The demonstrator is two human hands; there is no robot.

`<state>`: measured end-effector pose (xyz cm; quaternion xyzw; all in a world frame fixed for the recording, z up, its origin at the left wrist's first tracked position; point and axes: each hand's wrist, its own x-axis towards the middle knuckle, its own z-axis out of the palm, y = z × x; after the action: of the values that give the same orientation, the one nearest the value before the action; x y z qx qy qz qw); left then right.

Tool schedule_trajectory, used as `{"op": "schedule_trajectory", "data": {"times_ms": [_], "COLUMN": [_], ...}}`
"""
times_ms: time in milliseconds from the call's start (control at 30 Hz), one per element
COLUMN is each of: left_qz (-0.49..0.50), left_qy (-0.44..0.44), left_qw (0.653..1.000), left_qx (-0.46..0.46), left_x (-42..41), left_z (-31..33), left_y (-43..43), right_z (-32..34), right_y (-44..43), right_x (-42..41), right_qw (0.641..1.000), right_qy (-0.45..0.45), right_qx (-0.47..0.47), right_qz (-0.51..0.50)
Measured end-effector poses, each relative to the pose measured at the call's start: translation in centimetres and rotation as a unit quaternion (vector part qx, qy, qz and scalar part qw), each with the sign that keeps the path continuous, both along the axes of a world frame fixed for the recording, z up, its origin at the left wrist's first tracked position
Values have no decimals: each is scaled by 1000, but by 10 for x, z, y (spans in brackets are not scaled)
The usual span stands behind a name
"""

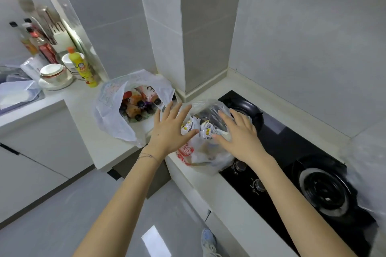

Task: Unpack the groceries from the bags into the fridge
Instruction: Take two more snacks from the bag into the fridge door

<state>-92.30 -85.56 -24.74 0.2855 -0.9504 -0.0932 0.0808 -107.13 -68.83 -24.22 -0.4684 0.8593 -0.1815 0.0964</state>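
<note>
— Where is the bag?
— The clear bag of snack packets stands at the gas hob's left edge, between my hands.
— And the hands?
— Both are spread and grip nothing. My right hand lies on the bag's mouth, nearer; my left hand is just beside it.

Legible text, none that I can read: red print on the clear bag at frame centre, the yellow bottle label at upper left, and the packets are all too blurred.
</note>
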Motion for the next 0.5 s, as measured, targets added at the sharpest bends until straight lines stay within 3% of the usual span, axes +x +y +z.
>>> {"op": "schedule_trajectory", "data": {"times_ms": [500], "left_qz": [-47], "left_qy": [-77], "left_qw": [994], "left_qx": [66], "left_x": [-79], "left_z": [-70], "left_y": [-70], "right_z": [-66], "right_y": [-59], "right_x": [-74], "right_qw": [995], "right_qy": [-93], "right_qx": [34], "right_qz": [-7]}}
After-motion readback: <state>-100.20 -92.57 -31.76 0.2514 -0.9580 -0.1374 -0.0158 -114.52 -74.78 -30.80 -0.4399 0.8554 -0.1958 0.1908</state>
